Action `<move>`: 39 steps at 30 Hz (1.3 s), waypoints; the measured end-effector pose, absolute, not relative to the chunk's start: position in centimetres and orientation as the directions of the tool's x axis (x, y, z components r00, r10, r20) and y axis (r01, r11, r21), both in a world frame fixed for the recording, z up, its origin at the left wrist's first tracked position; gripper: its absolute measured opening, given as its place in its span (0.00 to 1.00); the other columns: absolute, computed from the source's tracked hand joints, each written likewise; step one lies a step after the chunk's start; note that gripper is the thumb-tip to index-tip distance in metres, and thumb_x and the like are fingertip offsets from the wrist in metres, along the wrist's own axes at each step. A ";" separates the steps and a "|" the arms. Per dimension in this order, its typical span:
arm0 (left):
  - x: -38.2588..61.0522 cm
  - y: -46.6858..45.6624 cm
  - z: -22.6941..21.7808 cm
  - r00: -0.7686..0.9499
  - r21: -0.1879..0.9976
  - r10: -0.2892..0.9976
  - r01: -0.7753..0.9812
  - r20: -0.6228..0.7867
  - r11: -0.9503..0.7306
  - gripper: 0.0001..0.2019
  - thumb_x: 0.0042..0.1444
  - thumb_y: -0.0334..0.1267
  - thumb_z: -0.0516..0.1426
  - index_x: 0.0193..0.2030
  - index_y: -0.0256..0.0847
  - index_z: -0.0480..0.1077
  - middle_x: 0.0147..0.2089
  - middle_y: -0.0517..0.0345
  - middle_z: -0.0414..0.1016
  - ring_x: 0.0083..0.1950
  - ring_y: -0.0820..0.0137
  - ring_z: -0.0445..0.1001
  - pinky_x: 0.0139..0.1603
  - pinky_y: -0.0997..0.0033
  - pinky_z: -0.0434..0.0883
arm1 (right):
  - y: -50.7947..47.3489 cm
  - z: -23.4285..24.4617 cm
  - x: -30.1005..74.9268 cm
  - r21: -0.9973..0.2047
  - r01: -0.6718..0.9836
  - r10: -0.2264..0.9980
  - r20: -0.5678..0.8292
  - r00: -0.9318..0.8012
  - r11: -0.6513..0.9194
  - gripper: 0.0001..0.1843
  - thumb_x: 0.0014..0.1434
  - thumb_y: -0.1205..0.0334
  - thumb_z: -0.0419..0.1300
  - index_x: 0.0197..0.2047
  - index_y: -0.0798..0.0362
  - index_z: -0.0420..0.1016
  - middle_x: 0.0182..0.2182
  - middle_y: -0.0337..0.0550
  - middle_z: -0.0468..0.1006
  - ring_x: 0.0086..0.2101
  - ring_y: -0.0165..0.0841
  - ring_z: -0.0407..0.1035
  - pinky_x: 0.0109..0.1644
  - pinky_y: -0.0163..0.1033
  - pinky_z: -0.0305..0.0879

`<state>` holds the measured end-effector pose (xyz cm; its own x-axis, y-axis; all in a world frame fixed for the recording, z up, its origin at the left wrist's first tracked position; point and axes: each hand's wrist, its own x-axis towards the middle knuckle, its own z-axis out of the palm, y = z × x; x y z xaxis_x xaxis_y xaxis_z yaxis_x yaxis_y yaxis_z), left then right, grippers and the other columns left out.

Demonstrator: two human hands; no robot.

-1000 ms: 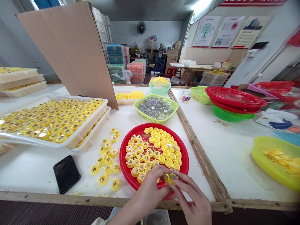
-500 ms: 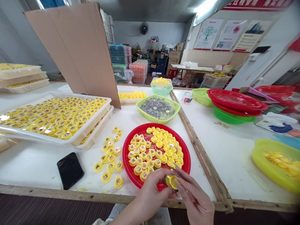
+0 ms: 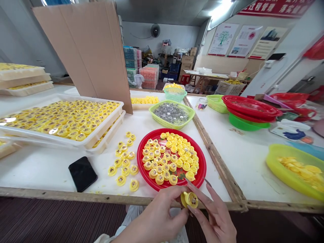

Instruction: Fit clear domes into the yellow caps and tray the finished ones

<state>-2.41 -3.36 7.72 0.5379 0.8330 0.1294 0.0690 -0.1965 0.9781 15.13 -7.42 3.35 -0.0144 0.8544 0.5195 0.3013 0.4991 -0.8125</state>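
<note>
Nearest: small yellow cup (image 3: 193,200), tilted, pinched between thumb and finger of the left hand (image 3: 162,211), just before the red tray (image 3: 141,168). Right hand (image 3: 211,214) close around the same cup, fingers parted, thumb at its lower edge; whether gripping, cannot tell. Beyond, on the white table (image 3: 243,158): yellow cups (image 3: 159,169) inside the tray, picture tops mostly to the left. Left of it, loose cups (image 3: 126,162), then a black phone (image 3: 82,174). Farther, behind the tray, green basket (image 3: 162,122) of clear pieces; at left, white tray (image 3: 106,127) full of cups. Farthest, wall fan (image 3: 155,30).
</note>
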 end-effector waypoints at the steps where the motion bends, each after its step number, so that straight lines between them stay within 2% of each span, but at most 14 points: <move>1: -2.9 -3.9 7.6 0.543 0.970 0.827 0.083 0.148 -0.228 0.20 0.52 0.25 0.57 0.52 0.42 0.72 0.49 0.54 0.77 0.50 0.65 0.74 0.53 0.70 0.69 | -7.8 3.3 15.1 -0.802 0.318 0.850 0.525 -0.030 0.506 0.32 0.67 0.66 0.54 0.70 0.38 0.48 0.55 0.43 0.76 0.54 0.40 0.71 0.53 0.44 0.75; 4: -3.6 -5.3 6.6 0.533 0.957 0.822 0.071 0.202 -0.281 0.23 0.52 0.31 0.61 0.57 0.43 0.69 0.54 0.52 0.75 0.54 0.61 0.72 0.57 0.66 0.67 | -8.9 2.9 14.7 -0.758 0.369 0.825 0.563 -0.045 0.537 0.33 0.68 0.66 0.53 0.71 0.42 0.45 0.55 0.47 0.76 0.53 0.42 0.71 0.54 0.48 0.74; 8: -2.6 -6.8 5.1 0.368 0.965 0.892 -0.059 0.260 -0.257 0.15 0.57 0.42 0.61 0.49 0.40 0.74 0.44 0.51 0.79 0.44 0.63 0.75 0.48 0.68 0.70 | -10.6 2.1 13.4 -0.698 0.452 0.792 0.610 -0.030 0.555 0.36 0.68 0.68 0.52 0.73 0.45 0.39 0.55 0.48 0.76 0.54 0.42 0.71 0.54 0.50 0.73; 11: -1.9 -7.3 4.2 0.369 0.970 0.917 -0.234 0.151 -0.066 0.12 0.60 0.44 0.58 0.41 0.37 0.76 0.37 0.53 0.79 0.37 0.68 0.74 0.40 0.73 0.70 | -11.5 1.8 12.1 -0.630 0.557 0.763 0.646 -0.011 0.541 0.40 0.65 0.72 0.54 0.73 0.43 0.38 0.54 0.45 0.77 0.53 0.41 0.72 0.56 0.49 0.72; 13: -1.9 -7.2 3.4 0.406 0.928 0.911 -0.361 0.065 0.095 0.14 0.58 0.48 0.61 0.36 0.37 0.75 0.33 0.54 0.78 0.35 0.69 0.73 0.38 0.73 0.69 | -11.8 1.6 11.4 -0.595 0.605 0.762 0.647 -0.029 0.529 0.43 0.63 0.74 0.56 0.73 0.39 0.39 0.55 0.43 0.76 0.54 0.40 0.71 0.58 0.49 0.69; 16: -2.1 -6.8 1.9 0.434 0.825 0.901 -0.500 -0.025 0.263 0.17 0.51 0.52 0.65 0.35 0.38 0.74 0.29 0.57 0.76 0.32 0.69 0.73 0.35 0.72 0.70 | -12.1 1.1 10.9 -0.737 0.479 0.846 0.532 -0.026 0.478 0.40 0.64 0.68 0.56 0.72 0.40 0.41 0.64 0.47 0.66 0.60 0.41 0.64 0.57 0.47 0.70; 19: -2.4 -6.5 0.5 0.362 0.789 0.930 -0.551 -0.068 0.272 0.19 0.48 0.51 0.67 0.38 0.38 0.75 0.33 0.56 0.77 0.32 0.71 0.72 0.36 0.72 0.71 | -11.9 0.0 10.8 -0.909 0.231 0.930 0.365 0.036 0.348 0.33 0.67 0.58 0.53 0.71 0.42 0.46 0.67 0.49 0.60 0.61 0.42 0.61 0.54 0.44 0.72; 22: -2.2 -6.6 -0.6 0.352 0.768 0.935 -0.587 -0.042 0.256 0.19 0.49 0.48 0.67 0.44 0.40 0.74 0.36 0.56 0.76 0.34 0.72 0.73 0.38 0.73 0.71 | -11.2 -1.3 10.7 -0.971 0.158 0.972 0.200 0.127 0.179 0.24 0.67 0.53 0.53 0.65 0.45 0.64 0.59 0.50 0.73 0.56 0.42 0.69 0.54 0.42 0.72; 25: -1.6 -6.9 -2.0 0.341 0.752 0.940 -0.614 -0.020 0.239 0.25 0.51 0.48 0.66 0.54 0.43 0.70 0.39 0.55 0.76 0.39 0.70 0.74 0.41 0.71 0.71 | -10.4 -2.5 10.2 -0.982 0.156 0.972 0.137 0.190 0.108 0.20 0.62 0.49 0.59 0.52 0.50 0.78 0.49 0.51 0.81 0.48 0.44 0.76 0.48 0.38 0.75; 30: -1.2 -6.9 -4.5 0.267 0.853 0.963 -0.498 -0.023 0.158 0.19 0.55 0.51 0.63 0.46 0.39 0.72 0.41 0.50 0.78 0.43 0.65 0.75 0.46 0.66 0.72 | -9.6 -4.0 9.6 -0.978 0.134 0.954 0.188 0.232 0.160 0.17 0.59 0.48 0.62 0.46 0.49 0.81 0.43 0.48 0.84 0.42 0.43 0.79 0.44 0.37 0.76; 34: -1.9 -5.1 -3.7 0.377 0.937 0.926 -0.327 0.013 0.120 0.22 0.58 0.53 0.59 0.52 0.39 0.68 0.46 0.47 0.77 0.47 0.62 0.75 0.52 0.60 0.70 | -8.7 -4.7 10.1 -0.963 0.164 0.942 0.246 0.227 0.212 0.16 0.63 0.51 0.58 0.50 0.48 0.79 0.45 0.47 0.83 0.44 0.42 0.78 0.45 0.37 0.76; 37: -1.9 -1.8 -1.1 0.513 0.996 0.857 -0.093 0.048 0.000 0.21 0.62 0.51 0.55 0.57 0.41 0.64 0.47 0.50 0.76 0.47 0.62 0.75 0.50 0.61 0.71 | -7.3 -4.3 12.4 -0.912 0.324 0.916 0.333 0.225 0.252 0.20 0.64 0.54 0.57 0.57 0.48 0.72 0.52 0.48 0.78 0.52 0.42 0.73 0.52 0.42 0.73; 38: -1.7 -0.6 -0.3 0.545 0.990 0.835 0.063 0.074 -0.128 0.18 0.65 0.48 0.52 0.57 0.43 0.65 0.49 0.50 0.75 0.49 0.63 0.73 0.53 0.60 0.70 | -6.6 -4.0 13.6 -0.875 0.409 0.891 0.381 0.248 0.260 0.21 0.64 0.54 0.57 0.59 0.48 0.69 0.54 0.49 0.76 0.54 0.41 0.71 0.55 0.45 0.71; 39: -1.4 0.7 0.4 0.566 0.927 0.817 0.238 0.110 -0.290 0.15 0.66 0.44 0.51 0.55 0.44 0.68 0.51 0.51 0.74 0.54 0.62 0.70 0.57 0.58 0.66 | -5.9 -3.7 15.0 -0.828 0.500 0.858 0.432 0.277 0.255 0.21 0.64 0.55 0.57 0.59 0.49 0.67 0.54 0.50 0.75 0.54 0.41 0.70 0.57 0.47 0.69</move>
<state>-1.39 0.71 0.37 0.5657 0.8172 0.1104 0.2383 -0.2902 0.9268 14.98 -5.88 -3.72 0.2772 0.8581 0.4323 0.4999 0.2554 -0.8276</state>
